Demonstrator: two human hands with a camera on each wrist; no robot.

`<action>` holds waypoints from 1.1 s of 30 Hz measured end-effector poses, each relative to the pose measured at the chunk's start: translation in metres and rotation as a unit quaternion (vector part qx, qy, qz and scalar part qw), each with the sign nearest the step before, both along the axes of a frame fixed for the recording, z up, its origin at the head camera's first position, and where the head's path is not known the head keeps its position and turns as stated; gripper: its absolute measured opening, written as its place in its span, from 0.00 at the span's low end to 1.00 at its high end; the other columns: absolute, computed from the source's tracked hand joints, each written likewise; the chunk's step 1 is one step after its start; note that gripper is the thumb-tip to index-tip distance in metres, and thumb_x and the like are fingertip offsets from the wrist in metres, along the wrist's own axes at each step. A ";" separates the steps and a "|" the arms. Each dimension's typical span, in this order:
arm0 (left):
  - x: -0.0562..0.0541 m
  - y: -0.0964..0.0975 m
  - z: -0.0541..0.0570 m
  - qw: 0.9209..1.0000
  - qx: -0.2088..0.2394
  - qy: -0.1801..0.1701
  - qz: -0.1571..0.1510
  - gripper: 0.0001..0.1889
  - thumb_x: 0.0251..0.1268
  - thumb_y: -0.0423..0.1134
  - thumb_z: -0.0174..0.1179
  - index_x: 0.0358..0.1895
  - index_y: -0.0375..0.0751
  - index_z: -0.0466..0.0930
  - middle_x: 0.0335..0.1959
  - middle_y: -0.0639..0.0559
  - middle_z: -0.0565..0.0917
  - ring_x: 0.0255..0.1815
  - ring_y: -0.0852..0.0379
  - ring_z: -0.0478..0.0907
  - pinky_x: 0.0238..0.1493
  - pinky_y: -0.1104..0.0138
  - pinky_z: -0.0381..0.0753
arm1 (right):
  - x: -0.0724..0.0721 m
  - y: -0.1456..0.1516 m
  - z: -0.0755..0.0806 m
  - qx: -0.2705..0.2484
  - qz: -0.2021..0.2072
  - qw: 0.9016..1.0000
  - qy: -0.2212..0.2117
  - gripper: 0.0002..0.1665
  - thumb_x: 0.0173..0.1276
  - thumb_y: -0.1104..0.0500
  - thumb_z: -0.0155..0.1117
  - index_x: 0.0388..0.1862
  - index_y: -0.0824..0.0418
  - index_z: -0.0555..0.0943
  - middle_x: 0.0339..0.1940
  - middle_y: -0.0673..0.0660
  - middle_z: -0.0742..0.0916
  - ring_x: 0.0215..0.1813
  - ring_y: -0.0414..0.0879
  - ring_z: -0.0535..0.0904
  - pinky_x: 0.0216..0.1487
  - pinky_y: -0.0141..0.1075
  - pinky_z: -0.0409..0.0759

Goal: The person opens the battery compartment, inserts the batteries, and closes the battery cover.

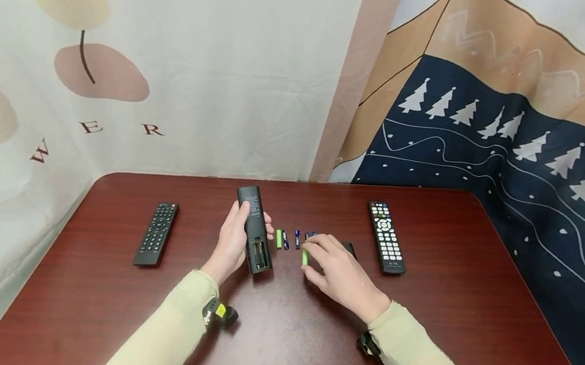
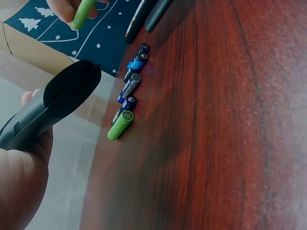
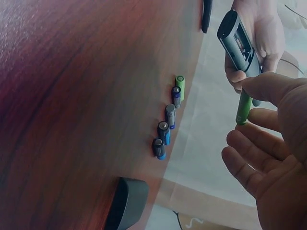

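A black remote control [image 1: 254, 226] is in my left hand [image 1: 233, 239], its back turned up and its battery compartment [image 3: 243, 40] uncovered. Between the thumb and fingertips of my right hand [image 1: 339, 271] I pinch a green battery [image 3: 243, 108], raised above the table and to the right of the remote. Beyond it lies a row of several batteries on the table: a green battery [image 2: 121, 125] at one end, then blue and dark ones [image 3: 171, 115]. A black piece [image 1: 349, 249] lies partly hidden behind my right hand.
A black remote [image 1: 155, 235] lies buttons up on the left of the brown table [image 1: 276, 335]. Another remote [image 1: 387, 238] with white buttons lies on the right. Printed curtains [image 1: 240, 70] hang behind the table and along its right side.
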State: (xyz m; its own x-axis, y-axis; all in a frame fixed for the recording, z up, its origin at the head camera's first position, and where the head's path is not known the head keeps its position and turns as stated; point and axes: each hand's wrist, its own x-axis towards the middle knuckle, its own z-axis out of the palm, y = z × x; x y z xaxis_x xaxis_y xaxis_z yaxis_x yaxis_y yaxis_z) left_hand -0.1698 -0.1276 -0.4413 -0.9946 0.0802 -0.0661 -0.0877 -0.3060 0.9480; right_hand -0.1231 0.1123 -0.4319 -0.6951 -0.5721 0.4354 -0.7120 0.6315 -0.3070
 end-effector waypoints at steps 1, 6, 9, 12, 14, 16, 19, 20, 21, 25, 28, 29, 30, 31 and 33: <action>0.001 0.000 0.000 1.000 0.002 0.001 0.002 0.22 0.88 0.50 0.32 0.73 0.44 0.58 0.41 0.47 0.80 0.34 0.54 0.84 0.43 0.59 0.89 | 0.000 -0.001 0.000 0.003 0.002 1.000 0.001 0.17 0.68 0.62 0.73 0.54 0.61 0.84 0.52 0.54 0.83 0.53 0.45 0.79 0.50 0.36 0.84; 0.001 -0.001 -0.001 1.000 0.010 0.003 0.007 0.21 0.88 0.49 0.32 0.72 0.43 0.58 0.40 0.45 0.81 0.33 0.55 0.84 0.43 0.57 0.89 | 0.000 -0.004 0.001 0.007 0.009 1.000 0.009 0.18 0.67 0.63 0.73 0.55 0.64 0.84 0.53 0.55 0.84 0.55 0.46 0.79 0.52 0.37 0.85; 0.001 -0.002 -0.001 1.000 0.014 0.001 0.010 0.20 0.88 0.48 0.32 0.71 0.43 0.59 0.39 0.45 0.81 0.32 0.55 0.84 0.42 0.57 0.89 | 0.000 -0.006 0.002 0.010 0.011 1.000 0.014 0.19 0.66 0.63 0.74 0.56 0.63 0.84 0.53 0.56 0.84 0.55 0.46 0.79 0.52 0.37 0.85; 0.002 -0.003 -0.001 1.000 0.017 -0.002 0.015 0.20 0.88 0.48 0.32 0.69 0.43 0.60 0.39 0.43 0.81 0.31 0.55 0.84 0.40 0.59 0.89 | 0.000 -0.008 0.002 0.015 0.013 1.000 0.014 0.19 0.67 0.62 0.74 0.56 0.62 0.84 0.54 0.56 0.84 0.56 0.46 0.80 0.54 0.37 0.85; 0.002 -0.004 -0.001 1.000 0.018 -0.002 0.016 0.19 0.88 0.48 0.32 0.69 0.43 0.60 0.39 0.43 0.81 0.31 0.54 0.84 0.40 0.59 0.89 | 0.001 -0.010 0.002 0.018 0.012 1.000 0.011 0.19 0.67 0.62 0.74 0.57 0.62 0.84 0.54 0.55 0.84 0.56 0.46 0.80 0.54 0.37 0.85; 0.003 -0.005 -0.001 1.000 0.017 -0.002 0.015 0.20 0.88 0.48 0.32 0.70 0.43 0.60 0.40 0.43 0.80 0.32 0.54 0.84 0.40 0.59 0.89 | 0.001 -0.011 0.002 0.018 0.011 1.000 0.010 0.20 0.67 0.62 0.74 0.57 0.62 0.84 0.55 0.55 0.84 0.57 0.46 0.80 0.54 0.37 0.85; 0.004 -0.005 0.000 1.000 0.015 -0.004 0.015 0.20 0.88 0.48 0.32 0.70 0.44 0.59 0.41 0.41 0.80 0.32 0.54 0.84 0.40 0.59 0.89 | 0.001 -0.012 0.002 0.015 0.016 1.000 0.014 0.19 0.67 0.62 0.74 0.56 0.62 0.84 0.54 0.56 0.84 0.57 0.47 0.80 0.54 0.37 0.84; 0.004 -0.005 0.000 1.000 0.014 -0.005 0.015 0.20 0.88 0.48 0.32 0.70 0.44 0.59 0.42 0.40 0.80 0.32 0.54 0.84 0.41 0.59 0.89 | 0.001 -0.012 0.001 0.013 0.018 1.000 0.016 0.19 0.67 0.62 0.74 0.56 0.62 0.84 0.54 0.56 0.84 0.57 0.47 0.80 0.54 0.37 0.84; 0.004 -0.004 0.000 1.000 0.012 -0.006 0.015 0.20 0.88 0.48 0.32 0.70 0.44 0.59 0.42 0.39 0.80 0.32 0.54 0.84 0.41 0.59 0.89 | 0.001 -0.012 0.001 0.012 0.020 1.000 0.017 0.19 0.67 0.62 0.74 0.55 0.62 0.84 0.54 0.56 0.84 0.57 0.47 0.80 0.55 0.37 0.84; 0.003 -0.003 -0.001 1.000 0.009 -0.009 0.012 0.20 0.88 0.49 0.32 0.70 0.44 0.59 0.44 0.38 0.80 0.33 0.54 0.84 0.42 0.59 0.89 | 0.001 -0.014 0.000 0.005 0.027 0.999 0.017 0.18 0.67 0.62 0.74 0.55 0.62 0.84 0.54 0.55 0.84 0.57 0.47 0.80 0.56 0.38 0.84; 0.003 -0.003 -0.001 1.000 0.003 -0.009 0.006 0.21 0.88 0.50 0.32 0.71 0.44 0.58 0.42 0.43 0.80 0.34 0.54 0.84 0.42 0.59 0.89 | 0.002 -0.016 0.000 0.002 0.031 0.999 0.020 0.19 0.67 0.62 0.74 0.55 0.62 0.84 0.54 0.55 0.84 0.58 0.47 0.80 0.56 0.38 0.84; 0.003 -0.003 -0.001 1.000 0.001 -0.008 0.005 0.21 0.88 0.50 0.32 0.71 0.44 0.58 0.42 0.45 0.80 0.34 0.54 0.84 0.43 0.59 0.89 | 0.002 -0.016 0.000 0.003 0.032 0.999 0.023 0.19 0.66 0.62 0.74 0.55 0.62 0.84 0.54 0.55 0.84 0.57 0.47 0.80 0.56 0.38 0.84; 0.002 -0.002 -0.001 1.000 -0.002 -0.008 0.004 0.21 0.88 0.50 0.32 0.71 0.44 0.58 0.41 0.46 0.80 0.34 0.54 0.84 0.43 0.59 0.89 | 0.002 -0.016 -0.001 0.003 0.033 0.999 0.026 0.19 0.66 0.62 0.74 0.55 0.62 0.83 0.54 0.56 0.84 0.57 0.48 0.80 0.55 0.38 0.84; 0.002 -0.002 -0.001 1.000 -0.004 -0.009 0.003 0.22 0.88 0.50 0.32 0.72 0.44 0.58 0.41 0.46 0.80 0.34 0.54 0.84 0.43 0.59 0.89 | 0.002 -0.017 -0.001 0.002 0.033 0.999 0.027 0.19 0.66 0.62 0.74 0.55 0.62 0.83 0.54 0.55 0.84 0.57 0.48 0.80 0.55 0.38 0.84; 0.002 -0.001 -0.001 1.000 -0.005 -0.009 0.001 0.22 0.88 0.51 0.32 0.72 0.44 0.58 0.41 0.46 0.81 0.35 0.54 0.84 0.43 0.59 0.89 | 0.002 -0.017 -0.002 0.002 0.033 0.999 0.028 0.19 0.66 0.61 0.75 0.55 0.62 0.83 0.54 0.55 0.84 0.56 0.48 0.80 0.54 0.38 0.84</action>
